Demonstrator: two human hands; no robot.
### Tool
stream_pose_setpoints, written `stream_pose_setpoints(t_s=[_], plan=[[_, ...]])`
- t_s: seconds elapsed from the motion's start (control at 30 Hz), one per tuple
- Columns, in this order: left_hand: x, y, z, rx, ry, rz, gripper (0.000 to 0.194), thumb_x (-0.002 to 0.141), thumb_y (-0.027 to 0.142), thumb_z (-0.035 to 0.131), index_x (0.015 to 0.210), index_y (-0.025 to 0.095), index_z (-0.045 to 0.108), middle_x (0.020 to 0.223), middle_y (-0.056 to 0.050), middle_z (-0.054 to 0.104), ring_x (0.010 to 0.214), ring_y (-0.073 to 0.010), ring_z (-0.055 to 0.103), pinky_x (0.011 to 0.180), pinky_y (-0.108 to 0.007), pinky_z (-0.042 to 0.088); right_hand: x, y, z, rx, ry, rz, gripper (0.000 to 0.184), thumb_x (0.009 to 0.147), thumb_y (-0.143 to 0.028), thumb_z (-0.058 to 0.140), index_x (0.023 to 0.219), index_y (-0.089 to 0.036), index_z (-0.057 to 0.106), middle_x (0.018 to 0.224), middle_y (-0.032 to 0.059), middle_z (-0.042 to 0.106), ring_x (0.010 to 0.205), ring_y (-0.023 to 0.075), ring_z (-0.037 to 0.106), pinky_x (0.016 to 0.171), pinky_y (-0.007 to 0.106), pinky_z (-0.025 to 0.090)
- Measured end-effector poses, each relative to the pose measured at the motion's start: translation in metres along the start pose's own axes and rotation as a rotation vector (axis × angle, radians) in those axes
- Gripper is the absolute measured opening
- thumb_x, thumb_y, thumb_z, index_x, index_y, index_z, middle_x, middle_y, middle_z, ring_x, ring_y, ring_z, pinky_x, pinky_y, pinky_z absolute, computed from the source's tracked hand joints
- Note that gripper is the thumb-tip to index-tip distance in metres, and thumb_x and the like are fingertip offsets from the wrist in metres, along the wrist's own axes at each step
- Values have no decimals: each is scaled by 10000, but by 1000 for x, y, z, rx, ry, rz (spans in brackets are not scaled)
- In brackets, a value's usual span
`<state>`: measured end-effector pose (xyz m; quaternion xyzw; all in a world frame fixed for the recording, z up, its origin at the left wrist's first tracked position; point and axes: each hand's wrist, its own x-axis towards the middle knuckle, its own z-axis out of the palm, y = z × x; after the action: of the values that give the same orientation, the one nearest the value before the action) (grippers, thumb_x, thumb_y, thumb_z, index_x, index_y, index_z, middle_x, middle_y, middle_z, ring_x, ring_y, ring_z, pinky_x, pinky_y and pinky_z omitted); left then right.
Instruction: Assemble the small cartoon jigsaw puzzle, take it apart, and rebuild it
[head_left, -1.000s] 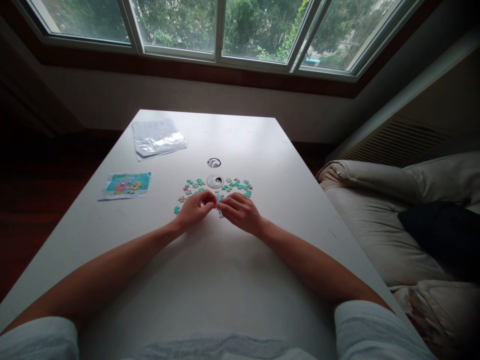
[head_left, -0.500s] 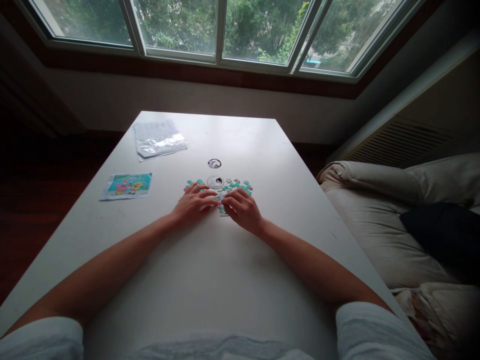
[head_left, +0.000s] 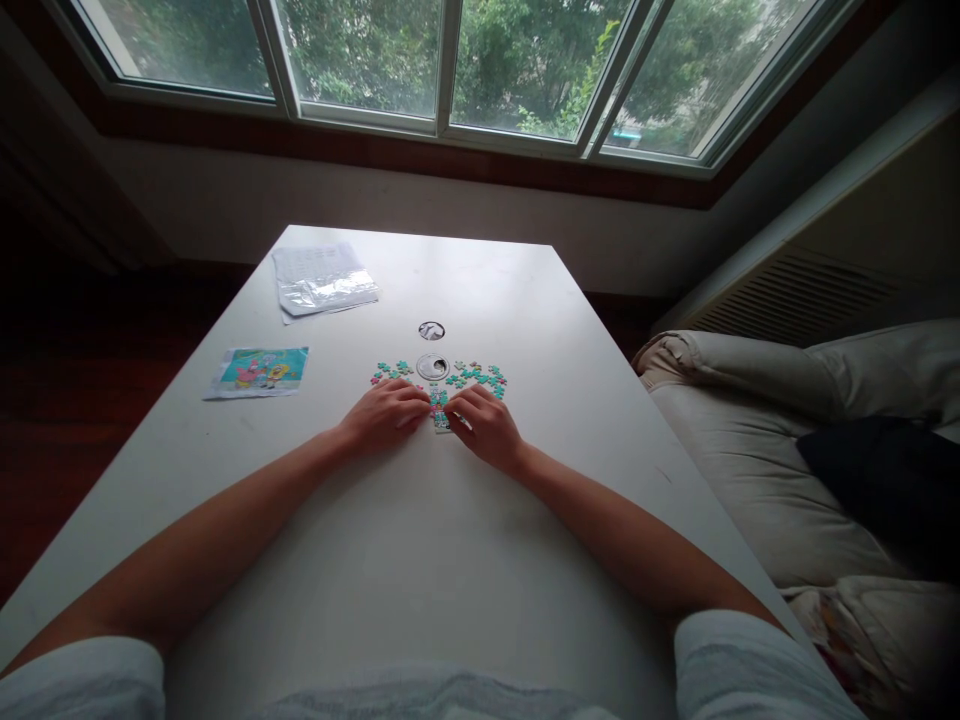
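Between my hands a narrow strip of joined jigsaw puzzle (head_left: 439, 408) lies flat on the white table (head_left: 442, 560), in teal, pink and white. My left hand (head_left: 386, 410) is closed, its fingers together and their tips at the strip's left edge. From the other side my right hand (head_left: 484, 420) pinches at the strip's right edge, thumb and forefinger close together. Exactly what lies under the fingertips is hidden. Loose jigsaw pieces (head_left: 480, 375), mostly teal, are scattered just beyond my right hand. More loose pieces (head_left: 391, 370) lie behind my left hand, partly covered by it.
Two round discs (head_left: 432, 367) (head_left: 431, 330) lie beyond the puzzle strip. A cartoon picture sheet (head_left: 262, 372) is at the left, with papers and a clear plastic bag (head_left: 326, 280) farther back. A pale sofa (head_left: 750, 430) stands along the right side, below the window wall.
My left hand has drawn its fingers together and back a little, uncovering more of the puzzle strip and the loose pieces behind. My right hand stays at the strip's right edge. The view has shifted slightly.
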<state>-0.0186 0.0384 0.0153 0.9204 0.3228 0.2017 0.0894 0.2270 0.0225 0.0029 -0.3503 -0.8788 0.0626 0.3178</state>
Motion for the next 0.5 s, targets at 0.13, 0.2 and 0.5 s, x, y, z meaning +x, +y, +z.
stream_pose_setpoints(t_s=[0.13,0.2,0.5], plan=[[-2,-7,3,-38,24,23,282,1008,269,483,1145,273,730,1182,-53,732,1077,-206,623,989,-371,462,-1,-3,4,-85,-11,-58,149,1007,-228,514,955,-226,653,901,60,668,893,205,547,811,336,449],[-3,-10,5,-24,67,10,292,1007,247,477,1160,263,725,1178,-56,733,1081,-212,619,978,-379,466,-1,-5,5,-136,-14,-94,154,1008,-213,508,958,-219,653,885,60,660,868,202,532,793,334,439],[-3,-10,7,26,101,23,261,1012,274,499,1071,248,752,1118,-54,747,1024,-214,607,942,-380,470,0,-9,15,-303,-32,-180,131,988,-178,544,934,-207,660,882,67,653,877,212,508,806,348,418]])
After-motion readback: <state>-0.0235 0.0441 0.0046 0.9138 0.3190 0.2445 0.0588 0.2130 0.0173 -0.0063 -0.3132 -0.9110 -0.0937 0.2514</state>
